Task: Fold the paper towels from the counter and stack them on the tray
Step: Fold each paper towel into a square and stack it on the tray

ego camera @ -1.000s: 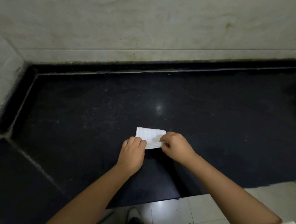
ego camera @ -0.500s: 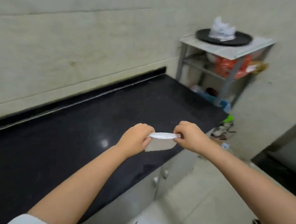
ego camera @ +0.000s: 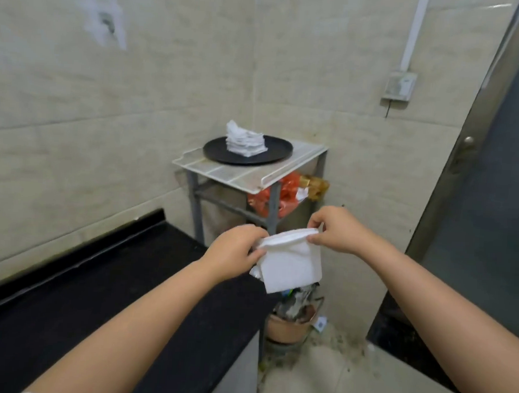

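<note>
A: Nearest zone?
B: Two bare forearms, extended forward. Left hand (ego camera: 234, 252) closed, pinching the left end of a folded paper towel (ego camera: 290, 264). Right hand (ego camera: 337, 230) closed, pinching the right end of the same towel's top fold between thumb and fingertips.

A: Towel position relative to the hands?
B: Suspended in air between both hands, hanging below the grip line. Located past the end of the counter (ego camera: 97, 293), above the floor, well short of the tray (ego camera: 277, 155).

A: Towel appearance?
B: White, soft, matte. Roughly square panel, rounded doubled fold along the top edge, lower corner pointing down, smaller layer showing at the left edge.

A: Counter surface?
B: Black, flat, slightly glossy stone-like slab with a raised black back lip against the wall. Lower left of the view.

A: Below the towel?
B: Brownish round bin (ego camera: 290, 327) on the floor, filled with crumpled scraps. Pale floor tiles (ego camera: 317, 379), speckled with debris.

A: Farther back?
B: Grey metal-frame stand (ego camera: 296, 165) with a pale flat top panel. Round black shallow tray on top. Stack of folded paper towels (ego camera: 244, 141) on the tray, white, uneven edges, top piece crumpled upward. Orange-red plastic bag (ego camera: 285, 194) on the shelf beneath.

A: Background?
B: Beige glossy wall tiles (ego camera: 168, 71), wall switch box (ego camera: 399, 86) upper right, grey door (ego camera: 493, 178) at the right edge.
</note>
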### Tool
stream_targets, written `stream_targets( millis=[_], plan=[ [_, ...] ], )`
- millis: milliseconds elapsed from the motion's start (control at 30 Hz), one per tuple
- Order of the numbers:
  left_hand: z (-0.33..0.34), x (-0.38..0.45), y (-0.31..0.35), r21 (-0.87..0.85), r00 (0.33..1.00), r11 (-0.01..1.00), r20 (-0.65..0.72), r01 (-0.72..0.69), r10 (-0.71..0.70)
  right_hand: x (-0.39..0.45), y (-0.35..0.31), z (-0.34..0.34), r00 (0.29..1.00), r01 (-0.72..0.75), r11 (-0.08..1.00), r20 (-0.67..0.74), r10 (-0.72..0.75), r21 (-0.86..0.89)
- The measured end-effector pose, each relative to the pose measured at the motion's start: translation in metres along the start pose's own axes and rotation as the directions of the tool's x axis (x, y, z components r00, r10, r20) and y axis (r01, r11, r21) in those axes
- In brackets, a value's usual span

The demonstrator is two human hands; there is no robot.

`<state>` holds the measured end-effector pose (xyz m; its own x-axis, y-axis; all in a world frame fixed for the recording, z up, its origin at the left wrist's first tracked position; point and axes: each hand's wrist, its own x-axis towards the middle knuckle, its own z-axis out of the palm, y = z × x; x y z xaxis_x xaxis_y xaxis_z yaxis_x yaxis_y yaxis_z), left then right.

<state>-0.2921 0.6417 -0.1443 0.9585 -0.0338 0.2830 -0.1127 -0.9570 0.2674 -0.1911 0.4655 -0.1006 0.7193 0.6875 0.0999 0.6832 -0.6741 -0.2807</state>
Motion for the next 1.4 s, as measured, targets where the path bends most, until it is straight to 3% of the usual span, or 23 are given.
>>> stream_targets(
  millis=[100, 200, 367, 533, 600, 700, 867, 933, 1033, 1167, 1400],
  plan=[
    [-0.005, 0.076, -0.019, -0.02, 0.997, 1.0, -0.075, -0.003, 0.002, 0.063, 0.033, -0.028, 0.998, 0.035, 0.999, -0.043, -0.035, 0.0],
    [-0.012, 0.15, -0.048, -0.013, 0.994, 1.0, -0.105, 0.011, -0.013, 0.136, 0.055, -0.053, 0.997, 0.082, 0.996, 0.008, -0.082, -0.021],
    [-0.043, 0.255, -0.096, 0.032, 0.97, 0.99, -0.205, 0.14, -0.131, 0.25, 0.075, -0.097, 0.989, 0.128, 0.992, -0.071, -0.128, -0.004],
    [-0.054, 0.329, -0.131, -0.115, 0.906, 0.953, -0.294, 0.282, -0.304, 0.348, 0.091, -0.112, 0.996, 0.076, 0.947, -0.067, -0.057, 0.314],
    [-0.054, 0.356, -0.145, -0.179, 0.871, 0.931, -0.334, 0.317, -0.361, 0.386, 0.099, -0.113, 0.995, 0.09, 0.917, -0.078, -0.065, 0.387],
    [-0.059, 0.404, -0.17, -0.207, 0.776, 0.899, -0.454, 0.387, -0.438, 0.452, 0.109, -0.114, 0.974, 0.199, 0.918, -0.177, -0.145, 0.344],
    [-0.062, 0.468, -0.204, -0.12, 0.643, 0.888, -0.647, 0.444, -0.409, 0.554, 0.125, -0.102, 0.894, 0.399, 0.858, -0.344, -0.287, 0.323],
    [-0.05, 0.48, -0.219, -0.106, 0.644, 0.862, -0.621, 0.495, -0.446, 0.586, 0.133, -0.085, 0.887, 0.444, 0.825, -0.303, -0.349, 0.348],
    [-0.015, 0.485, -0.236, -0.035, 0.704, 0.811, -0.477, 0.584, -0.527, 0.618, 0.154, -0.044, 0.869, 0.495, 0.82, -0.156, -0.469, 0.288],
    [0.024, 0.479, -0.243, -0.009, 0.692, 0.748, -0.372, 0.663, -0.618, 0.63, 0.181, -0.001, 0.805, 0.574, 0.783, 0.013, -0.594, 0.238],
    [0.039, 0.48, -0.237, 0.021, 0.675, 0.704, -0.304, 0.71, -0.672, 0.638, 0.197, 0.011, 0.777, 0.574, 0.779, 0.132, -0.616, 0.253]
  ],
)
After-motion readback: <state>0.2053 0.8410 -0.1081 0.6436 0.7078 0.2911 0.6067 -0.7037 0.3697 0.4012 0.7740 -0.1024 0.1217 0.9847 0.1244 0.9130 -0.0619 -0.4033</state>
